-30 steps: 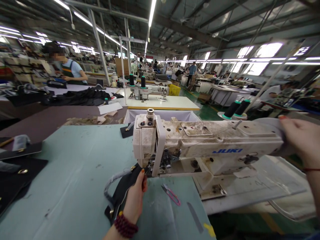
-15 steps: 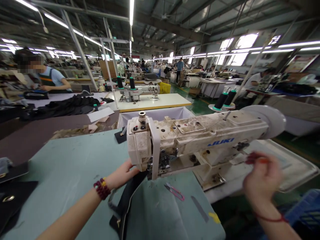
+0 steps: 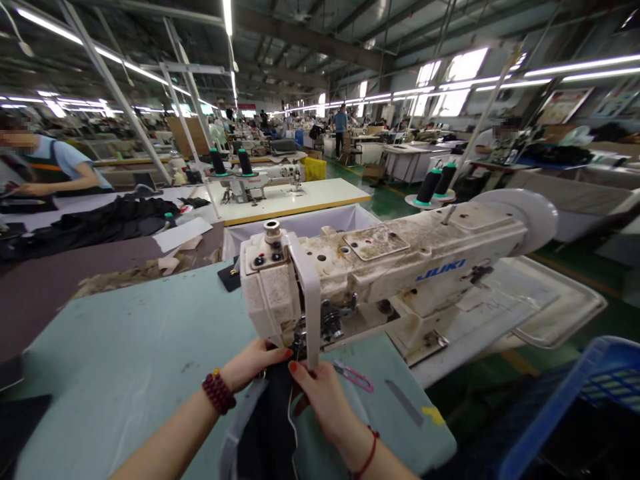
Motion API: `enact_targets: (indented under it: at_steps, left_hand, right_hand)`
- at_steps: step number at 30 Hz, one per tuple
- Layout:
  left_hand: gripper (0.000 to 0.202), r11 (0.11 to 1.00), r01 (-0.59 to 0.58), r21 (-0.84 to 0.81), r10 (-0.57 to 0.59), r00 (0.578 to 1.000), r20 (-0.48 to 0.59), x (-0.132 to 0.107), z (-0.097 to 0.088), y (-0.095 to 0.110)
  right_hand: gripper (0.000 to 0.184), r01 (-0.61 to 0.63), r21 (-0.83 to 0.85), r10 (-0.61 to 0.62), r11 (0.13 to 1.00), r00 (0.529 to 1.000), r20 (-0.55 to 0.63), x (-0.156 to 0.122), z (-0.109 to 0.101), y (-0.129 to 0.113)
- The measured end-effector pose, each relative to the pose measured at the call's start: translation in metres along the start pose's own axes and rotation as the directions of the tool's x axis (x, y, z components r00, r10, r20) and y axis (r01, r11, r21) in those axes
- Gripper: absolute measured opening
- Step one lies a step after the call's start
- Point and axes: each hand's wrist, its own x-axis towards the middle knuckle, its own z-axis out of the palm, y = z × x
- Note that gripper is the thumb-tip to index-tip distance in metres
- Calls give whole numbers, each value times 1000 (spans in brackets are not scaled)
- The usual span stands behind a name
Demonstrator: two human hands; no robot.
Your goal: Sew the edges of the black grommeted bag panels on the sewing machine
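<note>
Item: one black fabric piece (image 3: 274,427), which lay between my hands, its long axis running from under the head of the sewing machine (image 3: 400,267) back toward me. Grasped from both sides: my left hand (image 3: 253,365) on one edge, my right hand (image 3: 320,400) on the other (fingertips just below the head).

Both hands are at the head end of a dirt-stained white JUKI industrial sewing machine (image 3: 380,267), gripping a black fabric piece (image 3: 270,433) with a grey edge strip, just below the presser foot. The left hand (image 3: 255,365) wears a dark red bead bracelet (image 3: 218,393); the right hand (image 3: 320,400) wears a thin red cord (image 3: 369,457). Pink-handled thread snips (image 3: 354,375) lie just beside the right hand on a pale blue-green table top (image 3: 125,333). A blue plastic crate (image 3: 565,407) stands at lower right, off the table.
</note>
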Motion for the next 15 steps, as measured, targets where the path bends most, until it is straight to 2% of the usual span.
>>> enact_targets:
  at_steps: [4, 10, 15]
  left_hand:
    - [42, 992, 46, -116, -48, 999, -18, -2, 4, -10]
    - [37, 988, 19, -154, -29, 998, -62, -6, 8, -22]
    - [33, 980, 28, -195, -50, 993, -108, -9, 12, -22]
  right_hand:
    - [63, 10, -66, -13, 998, 999, -46, -4, -4, -5]
    - [53, 153, -266, -176, 952, 982, -66, -12, -7, -19]
    - [50, 129, -332, -152, 934, 987, -45, -10, -12, -18]
